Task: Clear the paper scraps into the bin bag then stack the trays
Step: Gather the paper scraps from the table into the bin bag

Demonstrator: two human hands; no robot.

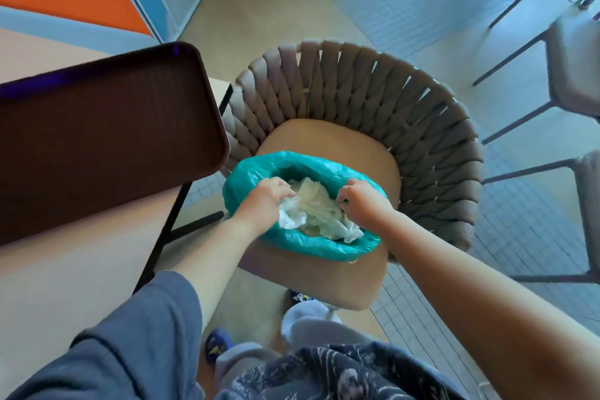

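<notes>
Teal bin bag [259,172] sits open on chair seat [341,146] w/ white paper scraps [318,211] already inside. Left hand [264,200] is clenched on scraps/near rim, right hand [363,201] pinches the bag's rim. Clearing looks approx done; brown tray [97,140] on table [81,286] isn't stacked yet, only one tray in view.

no readable text, label, brand, number or sign anywhere; only blurred, illegible patterns on the dark clothing [341,373] at the bottom edge and on the blue footwear [216,346] just above it
</notes>
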